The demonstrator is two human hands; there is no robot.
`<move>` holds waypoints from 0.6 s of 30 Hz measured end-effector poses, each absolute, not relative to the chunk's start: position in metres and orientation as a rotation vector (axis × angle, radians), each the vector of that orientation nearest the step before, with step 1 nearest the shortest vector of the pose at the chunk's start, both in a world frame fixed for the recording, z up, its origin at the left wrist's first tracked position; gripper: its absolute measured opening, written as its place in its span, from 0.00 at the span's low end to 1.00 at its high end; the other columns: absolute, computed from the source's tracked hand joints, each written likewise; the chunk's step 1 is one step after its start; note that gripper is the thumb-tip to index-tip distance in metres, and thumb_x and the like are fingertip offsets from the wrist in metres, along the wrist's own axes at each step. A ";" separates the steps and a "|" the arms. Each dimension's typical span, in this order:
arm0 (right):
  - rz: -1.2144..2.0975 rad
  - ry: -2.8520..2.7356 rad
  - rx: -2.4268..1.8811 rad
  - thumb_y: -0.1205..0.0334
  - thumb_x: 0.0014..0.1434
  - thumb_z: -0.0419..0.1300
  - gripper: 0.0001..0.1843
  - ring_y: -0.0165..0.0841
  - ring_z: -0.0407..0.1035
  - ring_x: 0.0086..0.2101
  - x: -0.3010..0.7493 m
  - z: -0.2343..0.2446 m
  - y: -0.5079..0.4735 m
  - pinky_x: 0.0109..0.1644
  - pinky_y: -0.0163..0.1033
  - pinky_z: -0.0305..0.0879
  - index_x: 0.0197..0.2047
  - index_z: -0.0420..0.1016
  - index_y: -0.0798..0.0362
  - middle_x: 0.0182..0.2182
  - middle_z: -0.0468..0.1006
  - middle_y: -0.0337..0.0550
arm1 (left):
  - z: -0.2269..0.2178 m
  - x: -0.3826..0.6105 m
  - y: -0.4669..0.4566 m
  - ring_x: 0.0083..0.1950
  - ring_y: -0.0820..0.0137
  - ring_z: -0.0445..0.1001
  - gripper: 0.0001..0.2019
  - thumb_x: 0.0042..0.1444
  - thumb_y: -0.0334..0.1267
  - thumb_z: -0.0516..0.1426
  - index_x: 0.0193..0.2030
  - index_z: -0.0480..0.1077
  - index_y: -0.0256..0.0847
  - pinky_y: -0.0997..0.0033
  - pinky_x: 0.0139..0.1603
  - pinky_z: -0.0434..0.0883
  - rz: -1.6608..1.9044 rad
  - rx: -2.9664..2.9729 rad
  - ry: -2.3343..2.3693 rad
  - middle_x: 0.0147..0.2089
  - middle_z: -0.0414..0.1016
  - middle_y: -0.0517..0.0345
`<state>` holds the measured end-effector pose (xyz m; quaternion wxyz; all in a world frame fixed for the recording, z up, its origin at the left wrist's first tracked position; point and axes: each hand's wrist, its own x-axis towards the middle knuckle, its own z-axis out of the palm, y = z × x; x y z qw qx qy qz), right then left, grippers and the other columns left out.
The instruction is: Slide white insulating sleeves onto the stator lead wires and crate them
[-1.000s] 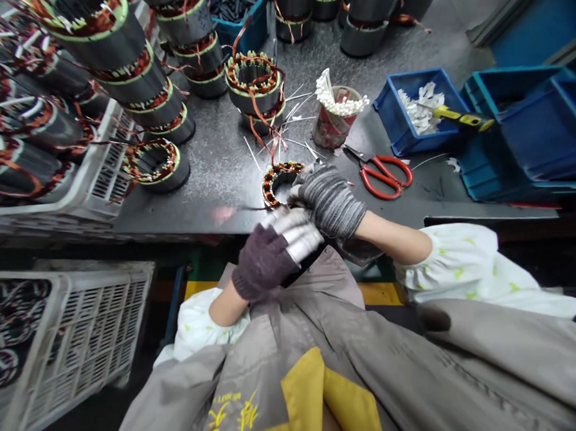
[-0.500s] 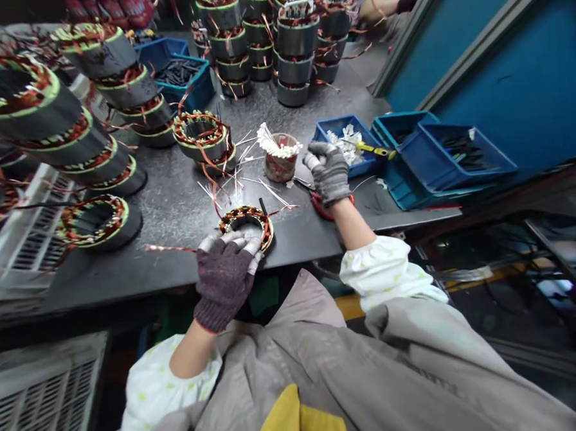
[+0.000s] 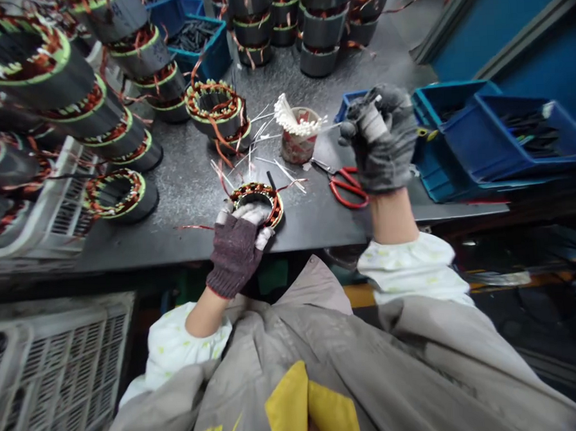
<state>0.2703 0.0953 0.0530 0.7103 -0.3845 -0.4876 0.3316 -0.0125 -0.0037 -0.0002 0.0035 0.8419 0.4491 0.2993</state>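
Note:
My left hand (image 3: 236, 244), in a dark purple glove with pale fingertips, grips the near side of a stator (image 3: 279, 209) at the table's front edge. Its fingers reach into the bore, and copper leads stick out on both sides. My right hand (image 3: 383, 140), in a grey glove, is raised right of a worn cup (image 3: 298, 145) of thin white strands (image 3: 292, 119). Its fingers are curled in a pinch, with a thin white strand (image 3: 333, 127) running from them toward the cup. Below that hand lie red-handled scissors (image 3: 348, 190).
Stator stacks (image 3: 90, 116) stand at left and back. Another small stator stack (image 3: 218, 116) stands beyond the held one, near loose white strands (image 3: 285, 170). Blue bins (image 3: 529, 132) are at right, with a teal bin (image 3: 211, 46) behind. A white crate (image 3: 66, 214) sits left.
My right hand has risen from beside the cup and moved right and closer, now covering most of the small blue bin. My left hand stays on the stator; the view has shifted.

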 end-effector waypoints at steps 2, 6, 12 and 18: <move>0.774 -1.265 -0.799 0.58 0.65 0.68 0.07 0.28 0.77 0.32 0.256 0.050 0.049 0.37 0.38 0.75 0.46 0.77 0.45 0.38 0.80 0.36 | 0.002 -0.012 -0.005 0.71 0.55 0.72 0.15 0.71 0.40 0.55 0.61 0.74 0.43 0.40 0.79 0.57 0.846 2.608 1.427 0.63 0.80 0.49; 0.861 -1.703 -0.797 0.62 0.69 0.62 0.06 0.35 0.82 0.42 0.240 0.019 -0.032 0.45 0.43 0.80 0.44 0.82 0.47 0.42 0.85 0.44 | 0.005 -0.017 -0.004 0.69 0.57 0.74 0.15 0.72 0.41 0.52 0.58 0.76 0.45 0.40 0.79 0.55 0.738 2.572 1.425 0.58 0.83 0.52; 0.881 -1.837 -0.799 0.62 0.72 0.57 0.09 0.35 0.83 0.47 0.235 -0.012 -0.075 0.49 0.43 0.82 0.45 0.80 0.49 0.49 0.85 0.49 | 0.002 -0.019 -0.002 0.63 0.57 0.78 0.14 0.71 0.44 0.52 0.54 0.78 0.45 0.41 0.78 0.57 0.728 2.578 1.438 0.52 0.84 0.52; 0.911 -1.807 -0.832 0.56 0.72 0.56 0.14 0.37 0.81 0.50 0.209 -0.024 -0.050 0.56 0.46 0.79 0.43 0.82 0.50 0.51 0.84 0.51 | 0.000 -0.010 -0.011 0.64 0.58 0.77 0.14 0.71 0.44 0.53 0.57 0.75 0.45 0.43 0.79 0.56 0.866 2.429 1.526 0.56 0.83 0.52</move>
